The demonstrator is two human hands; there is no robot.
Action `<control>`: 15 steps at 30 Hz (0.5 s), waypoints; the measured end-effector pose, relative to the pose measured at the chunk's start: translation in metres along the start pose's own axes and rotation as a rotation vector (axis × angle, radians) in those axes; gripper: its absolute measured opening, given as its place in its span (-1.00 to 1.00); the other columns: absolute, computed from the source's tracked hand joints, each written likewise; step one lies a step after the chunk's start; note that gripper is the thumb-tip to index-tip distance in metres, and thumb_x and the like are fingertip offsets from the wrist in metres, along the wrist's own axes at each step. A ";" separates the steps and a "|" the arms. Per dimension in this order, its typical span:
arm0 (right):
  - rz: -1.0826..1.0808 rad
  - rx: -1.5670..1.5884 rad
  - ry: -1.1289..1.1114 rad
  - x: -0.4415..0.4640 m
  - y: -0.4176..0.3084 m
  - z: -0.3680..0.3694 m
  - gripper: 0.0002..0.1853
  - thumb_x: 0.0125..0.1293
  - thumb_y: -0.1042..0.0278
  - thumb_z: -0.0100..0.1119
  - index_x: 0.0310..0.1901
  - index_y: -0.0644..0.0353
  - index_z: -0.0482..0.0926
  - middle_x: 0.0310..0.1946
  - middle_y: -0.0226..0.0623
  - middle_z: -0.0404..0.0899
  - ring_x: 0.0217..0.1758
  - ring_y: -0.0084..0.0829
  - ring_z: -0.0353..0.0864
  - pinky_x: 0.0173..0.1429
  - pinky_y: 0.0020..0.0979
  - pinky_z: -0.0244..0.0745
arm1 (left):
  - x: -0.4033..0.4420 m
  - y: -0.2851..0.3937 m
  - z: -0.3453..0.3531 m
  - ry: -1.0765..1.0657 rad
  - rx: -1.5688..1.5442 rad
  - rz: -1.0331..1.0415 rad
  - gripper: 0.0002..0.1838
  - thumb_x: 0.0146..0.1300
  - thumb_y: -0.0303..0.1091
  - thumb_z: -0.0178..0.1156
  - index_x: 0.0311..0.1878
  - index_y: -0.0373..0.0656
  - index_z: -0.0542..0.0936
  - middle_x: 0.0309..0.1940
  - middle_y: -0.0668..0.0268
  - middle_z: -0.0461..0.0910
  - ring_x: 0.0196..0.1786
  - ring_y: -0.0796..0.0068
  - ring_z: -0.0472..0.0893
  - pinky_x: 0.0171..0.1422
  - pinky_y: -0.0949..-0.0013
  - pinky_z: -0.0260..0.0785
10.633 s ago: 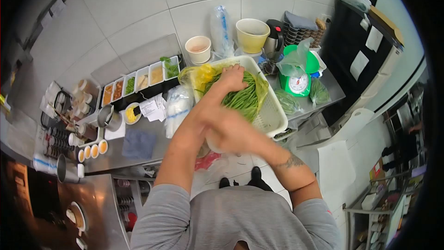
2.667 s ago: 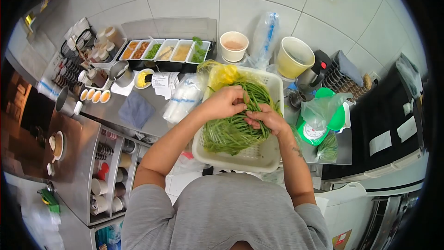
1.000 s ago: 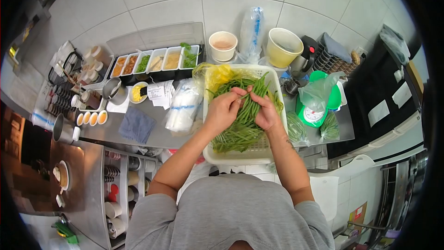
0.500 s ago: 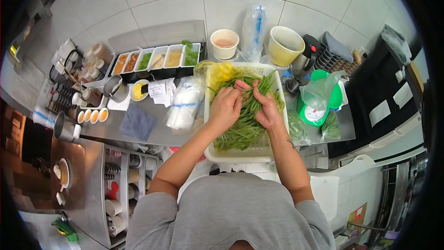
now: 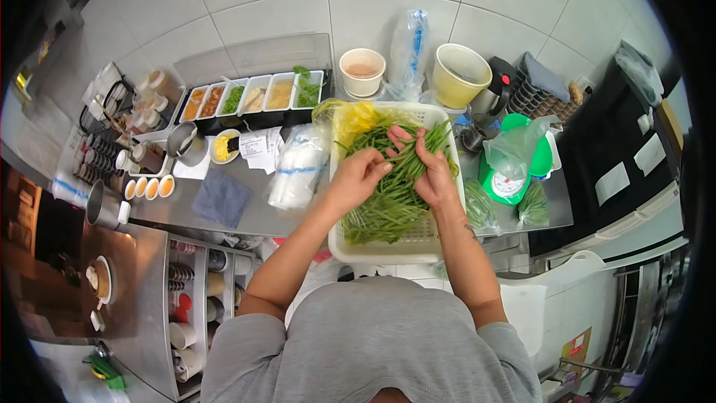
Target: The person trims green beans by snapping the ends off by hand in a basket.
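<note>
Left hand [image 5: 359, 177] has drawn back, fingers [image 5: 378, 166] curled closed, while right hand [image 5: 435, 180] grips slender green beans [image 5: 411, 161].

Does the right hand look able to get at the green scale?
Probably yes: the scale stands just past the rim of the basket, though the right hand holds beans and a clear bag partly covers it.

Ten-odd seconds back my blurred right hand [image 5: 431, 175] overlapped my left forearm and my left hand [image 5: 361, 177] lay on the green beans [image 5: 384, 209]; now forearms are apart, right hand has a bunch between thumb and fingers. Versus half a second ago, left fingertips have dropped lower, toward me, and right fingers have spread more open behind the bunch.
</note>
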State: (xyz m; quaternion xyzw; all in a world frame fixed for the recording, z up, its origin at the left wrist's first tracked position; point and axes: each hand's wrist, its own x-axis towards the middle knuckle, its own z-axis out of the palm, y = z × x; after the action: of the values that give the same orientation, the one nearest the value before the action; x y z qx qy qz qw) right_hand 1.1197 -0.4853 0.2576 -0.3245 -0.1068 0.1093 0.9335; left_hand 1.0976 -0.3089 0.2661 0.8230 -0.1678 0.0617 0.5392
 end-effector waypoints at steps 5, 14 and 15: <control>0.033 -0.051 -0.036 -0.005 0.001 0.003 -0.85 0.41 0.33 0.02 -0.04 0.06 0.35 0.21 0.05 0.39 0.28 -0.10 0.38 0.28 -0.15 0.35 | 0.008 0.009 0.021 0.253 0.100 0.245 -0.93 0.25 -0.50 0.10 -0.28 -0.27 0.54 -0.45 0.12 0.55 -0.39 0.16 0.56 -0.27 0.28 0.39; 0.103 0.048 -0.001 -0.003 0.010 0.002 -0.86 0.44 0.27 -0.02 -0.04 0.03 0.37 0.29 -0.10 0.34 0.20 -0.25 0.43 0.20 -0.23 0.38 | 0.026 -0.019 0.027 0.234 -0.030 -0.181 -0.89 0.27 -0.43 0.12 -0.30 -0.26 0.57 -0.56 0.23 0.55 -0.57 0.42 0.52 -0.40 0.34 0.36; 0.081 0.064 0.004 -0.002 0.009 -0.001 -0.86 0.44 0.26 -0.03 -0.04 0.03 0.37 0.30 -0.10 0.33 0.23 -0.24 0.41 0.23 -0.22 0.37 | 0.025 -0.019 0.027 0.189 -0.058 -0.128 -0.90 0.27 -0.43 0.13 -0.30 -0.26 0.56 -0.55 0.27 0.54 -0.53 0.47 0.51 -0.37 0.38 0.36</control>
State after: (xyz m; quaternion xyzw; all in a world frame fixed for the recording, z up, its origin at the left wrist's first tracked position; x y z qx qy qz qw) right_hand 1.1173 -0.4797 0.2513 -0.2986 -0.0882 0.1496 0.9385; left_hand 1.1251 -0.3319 0.2454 0.8065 -0.0648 0.0995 0.5792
